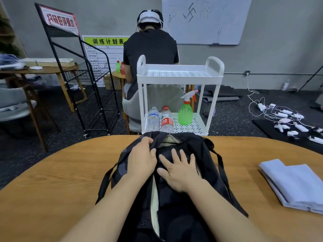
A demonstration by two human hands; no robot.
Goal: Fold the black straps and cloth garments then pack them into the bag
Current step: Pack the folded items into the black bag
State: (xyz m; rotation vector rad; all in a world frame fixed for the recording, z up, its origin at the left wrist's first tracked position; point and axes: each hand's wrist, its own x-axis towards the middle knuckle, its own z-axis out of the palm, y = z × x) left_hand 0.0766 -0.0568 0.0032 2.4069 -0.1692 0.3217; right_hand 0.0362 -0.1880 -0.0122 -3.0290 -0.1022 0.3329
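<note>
The black bag (206, 154) lies unzipped in the middle of the wooden table (61, 180), pale lining showing. The left hand (141, 158) has its grip curled round the bag's opening edge; the right hand (180, 172) presses flat inside, fingers spread. A folded pale cloth (295, 186) lies well apart on the right.

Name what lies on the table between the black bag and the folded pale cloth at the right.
Nothing: in the head view, only bare wooden table separates the black bag from the folded cloth.
</note>
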